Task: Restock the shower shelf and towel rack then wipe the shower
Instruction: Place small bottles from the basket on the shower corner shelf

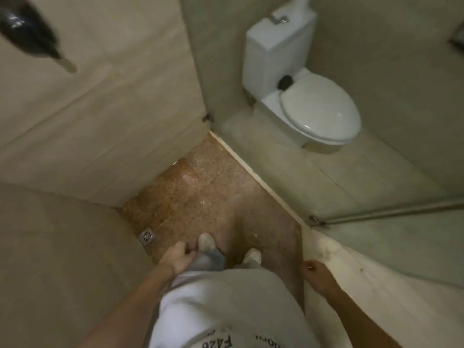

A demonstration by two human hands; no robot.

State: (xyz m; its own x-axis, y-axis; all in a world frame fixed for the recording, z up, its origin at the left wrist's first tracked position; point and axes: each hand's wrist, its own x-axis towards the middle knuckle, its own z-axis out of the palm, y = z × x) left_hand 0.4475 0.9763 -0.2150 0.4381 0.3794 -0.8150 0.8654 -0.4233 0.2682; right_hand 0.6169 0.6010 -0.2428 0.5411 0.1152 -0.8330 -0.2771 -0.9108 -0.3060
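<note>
- Nearest the camera was the person's pale printed shirt [226,317], with both bare forearms hanging down past it.
- The left hand [178,257] hung beside the left leg, fingers curled loosely inward; whether anything was pinched in them could not be told, and no cloth or bottle showed.
- The right hand [316,275] hung over the pale shower threshold [334,249], fingers curled down and back; a small glint sat at the fingertips, too small to identify, so its grip could not be told.
- The task's thing in view was the shower itself: the speckled brown shower floor [213,192] lay directly underfoot, its long axis running away from the person toward the far corner.
- The square floor drain [147,237] sat just beside the left hand, against the beige tiled wall [100,136], so the left hand was the nearer one to that wall and corner.
- The glass shower screen [251,71] stood along the floor's right edge, nearer the right hand.
- A dark blurred fitting [27,31], probably a shower head, jutted in at upper left, above and well apart from both hands.
- Beyond the glass stood a white toilet [316,106], lid down.
- No shelf or towel rack could be made out clearly; wiping likely called for a cloth first.
</note>
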